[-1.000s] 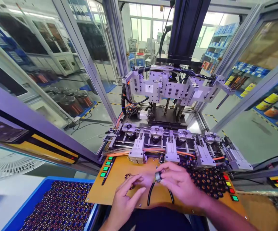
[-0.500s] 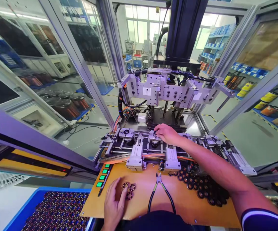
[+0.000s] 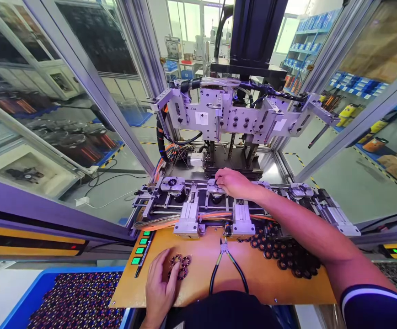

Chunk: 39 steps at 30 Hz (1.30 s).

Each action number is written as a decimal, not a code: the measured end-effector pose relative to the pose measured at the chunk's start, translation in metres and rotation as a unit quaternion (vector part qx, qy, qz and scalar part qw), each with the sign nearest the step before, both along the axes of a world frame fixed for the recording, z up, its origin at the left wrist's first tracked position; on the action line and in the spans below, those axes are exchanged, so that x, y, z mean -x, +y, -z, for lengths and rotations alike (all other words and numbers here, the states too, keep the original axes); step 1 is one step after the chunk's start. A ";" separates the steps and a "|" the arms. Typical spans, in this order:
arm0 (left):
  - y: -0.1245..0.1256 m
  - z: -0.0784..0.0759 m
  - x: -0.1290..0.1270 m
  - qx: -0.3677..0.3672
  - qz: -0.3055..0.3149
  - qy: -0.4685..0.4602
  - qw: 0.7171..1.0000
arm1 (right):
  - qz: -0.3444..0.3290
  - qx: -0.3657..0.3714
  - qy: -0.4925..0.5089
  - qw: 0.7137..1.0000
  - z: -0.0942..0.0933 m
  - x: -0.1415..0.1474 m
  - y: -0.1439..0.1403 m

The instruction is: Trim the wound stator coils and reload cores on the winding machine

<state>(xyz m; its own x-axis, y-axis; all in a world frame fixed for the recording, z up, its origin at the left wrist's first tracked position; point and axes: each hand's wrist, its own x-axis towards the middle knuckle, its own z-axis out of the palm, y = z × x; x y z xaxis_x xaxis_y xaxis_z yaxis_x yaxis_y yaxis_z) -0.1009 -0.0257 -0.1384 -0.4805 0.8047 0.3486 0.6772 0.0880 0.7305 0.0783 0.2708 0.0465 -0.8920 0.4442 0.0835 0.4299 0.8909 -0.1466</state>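
My right hand [image 3: 234, 183] reaches over the second fixture [image 3: 215, 197] of the machine, its fingers pinched on a small dark ring, mostly hidden by the fingertips. A similar dark ring [image 3: 172, 182] sits on top of the leftmost fixture [image 3: 175, 191]. My left hand [image 3: 160, 284] rests on the orange board [image 3: 205, 285], thumb and fingers apart, holding nothing. Beside it lie several copper-wound rings [image 3: 185, 261]; the thumb partly covers one. Diagonal cutters [image 3: 223, 249] lie with handles spread in the middle of the board.
A pile of black rings [image 3: 287, 258] covers the board's right side. Green buttons [image 3: 137, 251] and a dark pen [image 3: 143, 258] line its left edge. At lower left stands a blue bin [image 3: 27, 292] full of wound rings. A wide machine head [image 3: 226, 112] hangs behind the fixtures.
The view has shifted slightly, moving the scene left and up. My right hand stays at the second fixture with only slight finger movement. My left hand stays beside the wound rings.
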 end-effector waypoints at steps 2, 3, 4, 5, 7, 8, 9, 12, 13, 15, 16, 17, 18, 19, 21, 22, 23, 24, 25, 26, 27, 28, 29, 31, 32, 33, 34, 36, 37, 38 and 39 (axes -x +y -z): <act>0.000 -0.001 0.000 0.000 0.001 0.002 1.000 | 0.006 -0.008 -0.011 1.000 -0.001 0.001 -0.001; 0.000 -0.001 0.000 0.000 0.002 0.003 1.000 | 0.008 -0.011 -0.016 1.000 -0.001 0.001 -0.002; 0.001 -0.001 0.000 -0.001 0.003 0.004 1.000 | 0.008 -0.015 -0.021 1.000 -0.002 0.002 -0.003; 0.001 -0.001 0.000 -0.001 0.004 0.005 1.000 | 0.008 -0.018 -0.026 0.999 -0.002 0.002 -0.003; 0.001 -0.001 0.000 -0.002 0.006 0.006 1.000 | 0.005 -0.024 -0.035 0.999 -0.003 0.003 -0.004; 0.001 -0.001 0.000 -0.002 0.006 0.006 1.000 | 0.004 -0.027 -0.038 0.999 -0.003 0.003 -0.005; 0.001 -0.001 0.001 -0.003 0.005 0.006 1.000 | 0.003 -0.030 -0.041 0.999 -0.003 0.004 -0.005; 0.001 0.000 0.001 -0.006 0.003 0.007 1.000 | 0.000 -0.040 -0.045 0.998 -0.002 0.005 -0.004; 0.001 0.000 0.001 -0.007 0.002 0.007 1.000 | -0.001 -0.042 -0.046 0.998 -0.002 0.005 -0.004; 0.001 0.000 0.001 -0.009 0.000 0.006 1.000 | -0.006 -0.045 -0.044 0.998 -0.003 0.005 -0.003; 0.001 0.000 0.001 -0.010 0.000 0.005 1.000 | -0.009 -0.046 -0.043 0.998 -0.004 0.004 -0.004; 0.001 0.000 0.001 -0.010 -0.001 0.004 1.000 | -0.011 -0.047 -0.042 0.998 -0.005 0.003 -0.004; 0.000 0.001 0.001 -0.010 -0.002 0.003 1.000 | -0.013 -0.048 -0.040 0.998 -0.006 0.000 -0.005; 0.000 0.001 0.001 -0.009 -0.002 0.001 1.000 | -0.014 -0.049 -0.038 0.998 -0.006 -0.002 -0.007; 0.000 0.001 0.001 -0.008 -0.004 -0.003 1.000 | -0.018 -0.049 -0.036 0.998 -0.006 -0.010 -0.012; 0.000 0.001 0.001 -0.006 -0.004 -0.005 1.000 | -0.020 -0.048 -0.036 0.998 -0.005 -0.013 -0.015; 0.000 0.001 0.001 -0.005 -0.005 -0.007 1.000 | -0.022 -0.046 -0.037 0.998 -0.003 -0.017 -0.018; 0.000 0.001 0.001 -0.004 -0.006 -0.009 1.000 | -0.023 -0.043 -0.038 0.998 0.000 -0.020 -0.020; 0.000 0.001 0.001 -0.004 -0.007 -0.010 1.000 | -0.023 -0.039 -0.036 0.998 0.003 -0.022 -0.022; 0.001 0.001 0.001 -0.004 -0.008 -0.012 1.000 | -0.022 -0.037 -0.033 0.999 0.007 -0.023 -0.023; 0.001 0.000 0.001 -0.005 -0.008 -0.012 1.000 | -0.019 -0.034 -0.028 0.999 0.010 -0.024 -0.023; 0.001 0.000 0.001 -0.006 -0.008 -0.012 1.000 | -0.015 -0.033 -0.020 0.999 0.012 -0.024 -0.023; 0.001 -0.001 0.001 -0.007 -0.008 -0.012 1.000 | -0.010 -0.032 -0.011 0.999 0.014 -0.024 -0.023; 0.001 -0.002 0.001 -0.008 -0.007 -0.011 1.000 | 0.001 -0.033 0.015 0.999 0.014 -0.025 -0.025; 0.001 -0.003 0.001 -0.007 -0.007 -0.010 1.000 | 0.007 -0.037 0.032 0.999 0.012 -0.027 -0.028; 0.001 -0.003 0.001 -0.007 -0.006 -0.009 1.000 | 0.014 -0.042 0.051 0.998 0.009 -0.031 -0.034; 0.001 -0.003 0.001 -0.006 -0.006 -0.008 1.000 | 0.021 -0.049 0.070 0.996 0.004 -0.037 -0.042; 0.000 -0.004 0.001 -0.004 -0.007 -0.007 1.000 | 0.028 -0.068 0.125 0.989 -0.006 -0.055 -0.063; 0.000 -0.003 0.001 -0.003 -0.008 -0.006 1.000 | 0.027 -0.078 0.163 0.983 -0.010 -0.066 -0.077; 0.001 -0.003 0.001 -0.001 -0.009 -0.006 1.000 | 0.026 -0.089 0.206 0.974 -0.014 -0.079 -0.090; 0.001 -0.003 0.001 0.000 -0.010 -0.005 1.000 | 0.030 -0.098 0.247 0.964 -0.015 -0.093 -0.104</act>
<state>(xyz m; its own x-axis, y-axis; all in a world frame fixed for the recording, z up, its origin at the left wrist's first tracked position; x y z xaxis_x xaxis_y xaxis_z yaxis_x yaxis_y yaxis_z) -0.1017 -0.0247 -0.1355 -0.4991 0.7957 0.3432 0.6684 0.1014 0.7369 0.1716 0.1665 0.0617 -0.6953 0.4257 0.5791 0.4014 0.8984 -0.1785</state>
